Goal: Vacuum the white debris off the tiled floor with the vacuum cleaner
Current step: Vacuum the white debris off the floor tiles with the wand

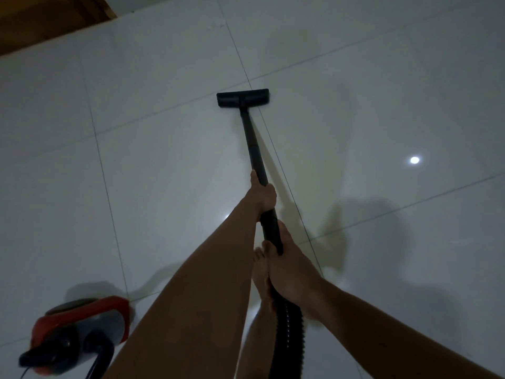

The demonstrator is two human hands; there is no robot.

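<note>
Wood (pixel 41 17) fills the top left corner, at the edge of the tiled floor (pixel 153 165). Low on the left I see the vacuum cleaner (pixel 79 332), red and grey, sitting on the floor. Far up, near the middle, a few tiny white bits (pixel 216 24) lie on a tile, well apart from the black floor head (pixel 242 97). The floor head sits flat on the floor, across a line between tiles. A black tube (pixel 252 143) runs from it down toward the camera. The left hand (pixel 263 196) is curled tight round the tube. A bare foot (pixel 259 272) shows just below it. The right hand (pixel 292 269) is nearer and is curled round the thick end, where the ribbed hose (pixel 288 321) starts. Far right, I see a round light spot (pixel 414 160) shining on the floor.
</note>
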